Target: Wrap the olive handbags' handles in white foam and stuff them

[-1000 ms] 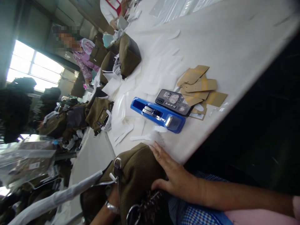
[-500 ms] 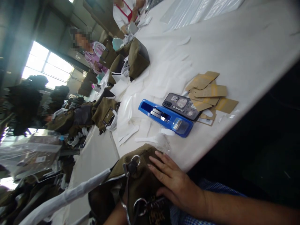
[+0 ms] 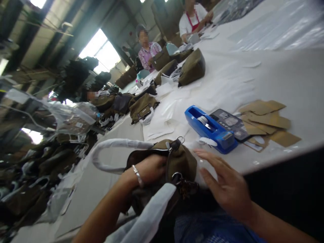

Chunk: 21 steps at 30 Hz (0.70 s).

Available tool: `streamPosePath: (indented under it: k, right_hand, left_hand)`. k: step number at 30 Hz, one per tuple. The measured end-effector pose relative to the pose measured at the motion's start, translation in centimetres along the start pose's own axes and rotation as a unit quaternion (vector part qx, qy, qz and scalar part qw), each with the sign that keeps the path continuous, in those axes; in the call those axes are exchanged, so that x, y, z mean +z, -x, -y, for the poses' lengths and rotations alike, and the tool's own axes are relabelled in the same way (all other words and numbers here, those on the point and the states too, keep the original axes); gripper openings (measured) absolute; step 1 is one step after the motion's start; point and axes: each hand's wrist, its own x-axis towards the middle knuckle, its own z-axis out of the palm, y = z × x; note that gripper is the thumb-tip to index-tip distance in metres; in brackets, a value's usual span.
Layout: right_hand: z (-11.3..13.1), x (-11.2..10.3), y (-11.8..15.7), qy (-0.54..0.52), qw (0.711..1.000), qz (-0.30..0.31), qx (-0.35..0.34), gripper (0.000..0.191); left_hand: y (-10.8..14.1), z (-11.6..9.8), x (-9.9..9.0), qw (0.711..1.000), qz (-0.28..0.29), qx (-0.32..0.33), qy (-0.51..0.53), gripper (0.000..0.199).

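An olive-brown handbag (image 3: 186,162) lies on its side in front of me with its zipped mouth open towards the left. My left hand (image 3: 152,168), with a bracelet at the wrist, reaches into that mouth; its fingers are hidden inside. My right hand (image 3: 227,184) is beside the bag's right end, fingers spread and holding nothing. White wrapping covers one handle (image 3: 121,143) at the far side and another handle (image 3: 155,211) nearer to me. A metal ring (image 3: 180,139) and a dark dangling charm (image 3: 186,189) are on the bag's end.
Beyond my right hand are a blue tape dispenser (image 3: 222,138), a phone (image 3: 229,123) and a pile of brown paper tags (image 3: 268,118). More bags (image 3: 193,67) and white sheets (image 3: 174,114) lie farther along the table. Two co-workers (image 3: 149,54) are at the far side.
My right hand has come off the bag's end and now hovers beside it. The bag has turned, bringing my left forearm and hand inside it into view. The camera view has swung left.
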Motion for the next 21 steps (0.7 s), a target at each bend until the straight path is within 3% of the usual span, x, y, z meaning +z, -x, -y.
streamPosePath:
  k: [2, 3, 4, 5, 6, 8, 9, 12, 15, 18, 21]
  right_hand:
    - [2.2, -0.8, -2.1, -0.035, 0.992, 0.04, -0.119, 0.05]
    - [3.2, -0.8, -3.5, -0.054, 0.979, 0.092, -0.172, 0.049]
    - [4.2, -0.4, -5.0, -0.065, 0.962, 0.158, -0.212, 0.046]
    - [5.0, 0.2, -6.6, -0.065, 0.943, 0.225, -0.235, 0.044]
    - [5.7, 1.2, -8.2, -0.056, 0.922, 0.293, -0.246, 0.041]
    - [6.5, 4.0, -11.1, -0.021, 0.875, 0.418, -0.242, 0.036]
    - [6.8, 5.6, -12.2, -0.003, 0.846, 0.477, -0.239, 0.034]
    - [6.7, 10.5, -13.6, 0.051, 0.749, 0.605, -0.266, 0.029]
    - [6.3, 14.1, -12.5, 0.112, 0.669, 0.658, -0.326, 0.042]
    - [6.0, 15.9, -10.4, 0.129, 0.629, 0.681, -0.354, 0.054]
    - [5.9, 16.9, -8.7, 0.138, 0.606, 0.695, -0.363, 0.049]
  left_hand:
    - [3.0, 0.9, -3.5, 0.997, 0.057, 0.04, -0.016, 0.014]
    - [5.3, 1.5, -4.9, 0.997, 0.041, 0.052, -0.033, 0.014]
    - [7.8, 2.3, -5.9, 0.998, -0.026, 0.047, -0.042, 0.017]
    - [10.4, 3.3, -6.2, 0.99, -0.134, 0.031, -0.038, 0.02]
    - [12.8, 4.6, -6.0, 0.962, -0.272, 0.009, -0.017, 0.023]
    - [16.5, 8.0, -3.7, 0.855, -0.515, -0.042, 0.048, 0.028]
    - [17.6, 9.7, -2.0, 0.802, -0.589, -0.056, 0.078, 0.031]
    - [18.3, 13.8, 3.8, 0.834, -0.51, -0.068, 0.198, 0.051]
    - [17.1, 14.7, 7.8, 0.863, -0.431, 0.011, 0.265, 0.08]
    - [15.5, 13.8, 8.9, 0.856, -0.462, 0.014, 0.232, 0.091]
    - [14.0, 13.2, 8.6, 0.831, -0.521, 0.009, 0.194, 0.079]
